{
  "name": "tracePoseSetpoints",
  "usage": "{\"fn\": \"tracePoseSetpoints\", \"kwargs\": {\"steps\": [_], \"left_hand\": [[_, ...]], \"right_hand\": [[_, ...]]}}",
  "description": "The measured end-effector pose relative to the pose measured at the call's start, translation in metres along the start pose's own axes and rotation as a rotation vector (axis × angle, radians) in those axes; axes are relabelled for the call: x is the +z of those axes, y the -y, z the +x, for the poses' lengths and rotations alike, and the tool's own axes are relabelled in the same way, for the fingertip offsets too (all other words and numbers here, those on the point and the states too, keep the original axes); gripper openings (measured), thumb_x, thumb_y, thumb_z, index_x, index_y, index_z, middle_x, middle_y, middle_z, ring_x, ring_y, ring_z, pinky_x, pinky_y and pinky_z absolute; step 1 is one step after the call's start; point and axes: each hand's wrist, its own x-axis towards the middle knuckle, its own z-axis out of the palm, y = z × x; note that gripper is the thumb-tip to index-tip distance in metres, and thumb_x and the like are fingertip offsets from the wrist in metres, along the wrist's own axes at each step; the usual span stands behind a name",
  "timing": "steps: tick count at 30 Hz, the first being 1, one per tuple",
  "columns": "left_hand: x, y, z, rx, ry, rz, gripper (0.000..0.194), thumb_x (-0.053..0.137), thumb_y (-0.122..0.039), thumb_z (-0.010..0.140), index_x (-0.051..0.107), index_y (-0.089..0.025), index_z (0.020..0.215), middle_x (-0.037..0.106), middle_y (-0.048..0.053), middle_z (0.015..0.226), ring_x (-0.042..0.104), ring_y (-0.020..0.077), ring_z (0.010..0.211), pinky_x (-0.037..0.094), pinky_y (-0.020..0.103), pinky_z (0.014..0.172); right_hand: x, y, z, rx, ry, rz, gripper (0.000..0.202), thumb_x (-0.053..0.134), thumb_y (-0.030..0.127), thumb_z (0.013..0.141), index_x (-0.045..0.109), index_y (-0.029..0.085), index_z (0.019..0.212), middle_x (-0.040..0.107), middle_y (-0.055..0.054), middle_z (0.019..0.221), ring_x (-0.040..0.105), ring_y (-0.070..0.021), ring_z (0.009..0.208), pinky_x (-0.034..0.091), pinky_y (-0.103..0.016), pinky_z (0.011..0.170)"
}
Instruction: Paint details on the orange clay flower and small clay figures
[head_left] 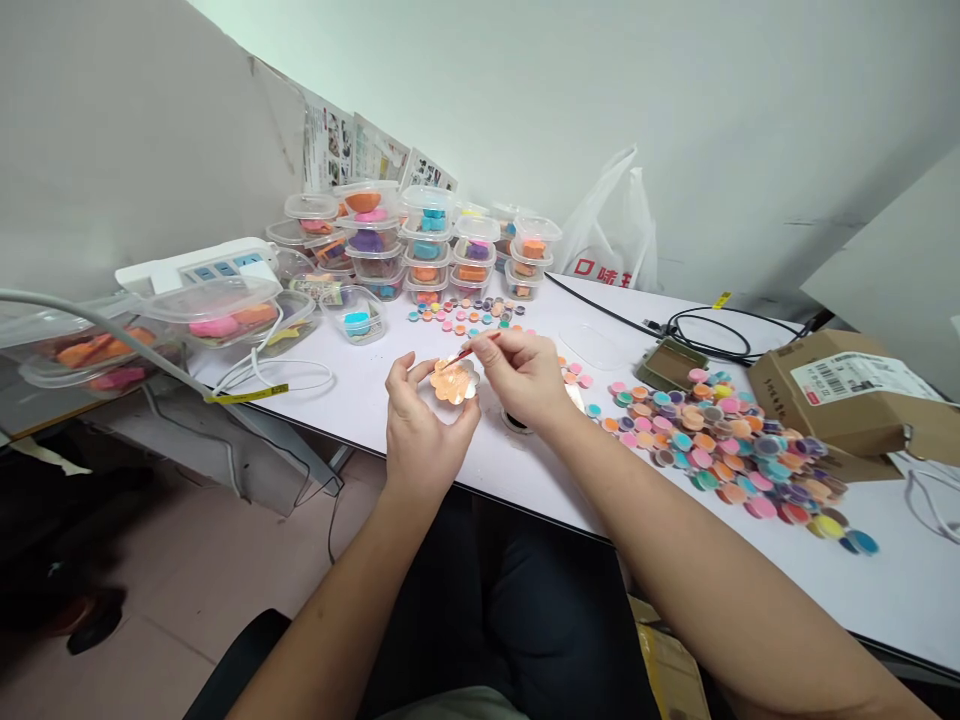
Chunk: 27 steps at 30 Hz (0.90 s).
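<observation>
My left hand [427,440] grips a small flower-shaped piece [452,384] by its edges, held up over the front of the table. Its face is glossy orange, with a paler silvery part at the right. A thin red paintbrush [469,350] is pinched in my right hand [529,375], and its tip meets or hovers just over the upper part of the flower; I cannot tell which. Under my right hand, mostly hidden, stands a small round container with a dark inside [516,424]. Beyond my right fingers several small paint pots [574,372] show.
Stacked clear tubs with coloured lumps [427,250] line the back. A heap of small paint pots [720,440] spreads at the right, near a cardboard box [847,400] and a black cable [712,335]. A power strip [199,265] lies over tubs at left. A white plastic bag [611,225] stands behind.
</observation>
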Motion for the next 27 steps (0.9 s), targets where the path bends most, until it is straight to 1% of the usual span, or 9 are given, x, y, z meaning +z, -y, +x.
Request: {"fn": "tracePoseSetpoints", "kwargs": {"steps": [3, 6, 8, 13, 15, 19, 21, 24, 27], "left_hand": [[0.0005, 0.0, 0.0, -0.007, -0.035, -0.01, 0.082, 0.078, -0.028, 0.076, 0.03, -0.023, 0.142, 0.068, 0.013, 0.128, 0.065, 0.0286, 0.124, 0.052, 0.044, 0.102], [0.001, -0.0006, 0.0, -0.013, -0.057, -0.007, 0.084, 0.079, -0.028, 0.075, 0.03, -0.023, 0.142, 0.068, 0.012, 0.125, 0.064, 0.0291, 0.124, 0.051, 0.046, 0.104], [0.0012, -0.0008, 0.0001, -0.015, -0.055, -0.005, 0.083, 0.078, -0.027, 0.074, 0.03, -0.023, 0.142, 0.068, 0.012, 0.125, 0.064, 0.0298, 0.125, 0.051, 0.047, 0.105], [0.0015, 0.0006, 0.0002, -0.009, -0.047, -0.028, 0.084, 0.079, -0.025, 0.074, 0.03, -0.023, 0.142, 0.068, 0.013, 0.127, 0.064, 0.0294, 0.125, 0.051, 0.047, 0.105], [0.002, 0.0015, 0.0001, -0.012, -0.048, -0.037, 0.085, 0.079, -0.025, 0.074, 0.029, -0.024, 0.143, 0.067, 0.012, 0.127, 0.065, 0.0293, 0.124, 0.051, 0.047, 0.105], [0.0022, 0.0029, 0.0, -0.013, -0.054, -0.034, 0.085, 0.078, -0.023, 0.074, 0.028, -0.024, 0.143, 0.067, 0.012, 0.127, 0.063, 0.0298, 0.126, 0.049, 0.048, 0.107], [0.0018, 0.0036, 0.0002, -0.015, -0.054, -0.033, 0.084, 0.078, -0.022, 0.074, 0.029, -0.024, 0.143, 0.066, 0.013, 0.128, 0.063, 0.0303, 0.126, 0.049, 0.049, 0.107], [0.0012, 0.0045, 0.0002, -0.013, -0.044, -0.053, 0.086, 0.078, -0.02, 0.074, 0.028, -0.024, 0.144, 0.066, 0.013, 0.13, 0.063, 0.0306, 0.126, 0.05, 0.049, 0.106], [0.0013, 0.0046, 0.0, -0.015, -0.052, -0.053, 0.086, 0.078, -0.021, 0.074, 0.029, -0.025, 0.143, 0.066, 0.013, 0.129, 0.063, 0.0301, 0.125, 0.05, 0.049, 0.106]], "right_hand": [[0.0023, -0.0022, -0.0001, -0.024, 0.076, -0.02, 0.042, 0.061, 0.057, 0.093, 0.075, 0.019, 0.081, 0.071, -0.004, 0.077, 0.057, -0.015, 0.067, 0.044, -0.028, 0.061], [0.0024, -0.0054, 0.0022, -0.044, -0.079, -0.097, 0.045, 0.061, 0.054, 0.094, 0.074, 0.017, 0.073, 0.061, -0.001, 0.063, 0.046, -0.0117, 0.058, 0.038, -0.028, 0.056], [0.0033, -0.0057, 0.0032, -0.055, -0.149, -0.08, 0.044, 0.061, 0.054, 0.094, 0.075, 0.017, 0.074, 0.058, 0.0, 0.06, 0.046, -0.0121, 0.058, 0.039, -0.028, 0.057], [0.0089, -0.0054, 0.0024, -0.034, -0.018, 0.039, 0.038, 0.064, 0.052, 0.093, 0.078, 0.019, 0.08, 0.072, -0.004, 0.076, 0.06, -0.0151, 0.068, 0.047, -0.029, 0.063], [0.0079, -0.0065, 0.0027, -0.018, -0.028, -0.012, 0.039, 0.063, 0.049, 0.094, 0.076, 0.017, 0.076, 0.066, -0.002, 0.068, 0.054, -0.0129, 0.062, 0.043, -0.027, 0.059], [0.0037, -0.0055, 0.0026, -0.046, -0.153, -0.105, 0.042, 0.061, 0.045, 0.095, 0.072, 0.016, 0.067, 0.049, 0.002, 0.054, 0.04, -0.01, 0.054, 0.035, -0.027, 0.054], [0.0052, -0.0034, 0.0012, -0.075, -0.146, -0.061, 0.039, 0.062, 0.044, 0.095, 0.075, 0.016, 0.072, 0.055, 0.001, 0.058, 0.045, -0.0109, 0.056, 0.038, -0.027, 0.056], [0.0101, -0.0024, -0.001, -0.089, -0.048, 0.016, 0.033, 0.063, 0.044, 0.095, 0.078, 0.018, 0.081, 0.071, -0.003, 0.075, 0.058, -0.0137, 0.067, 0.045, -0.028, 0.063], [0.0098, -0.0051, -0.0004, -0.068, -0.04, -0.026, 0.034, 0.063, 0.044, 0.095, 0.078, 0.018, 0.08, 0.071, -0.003, 0.073, 0.056, -0.0132, 0.064, 0.044, -0.028, 0.06]]}}
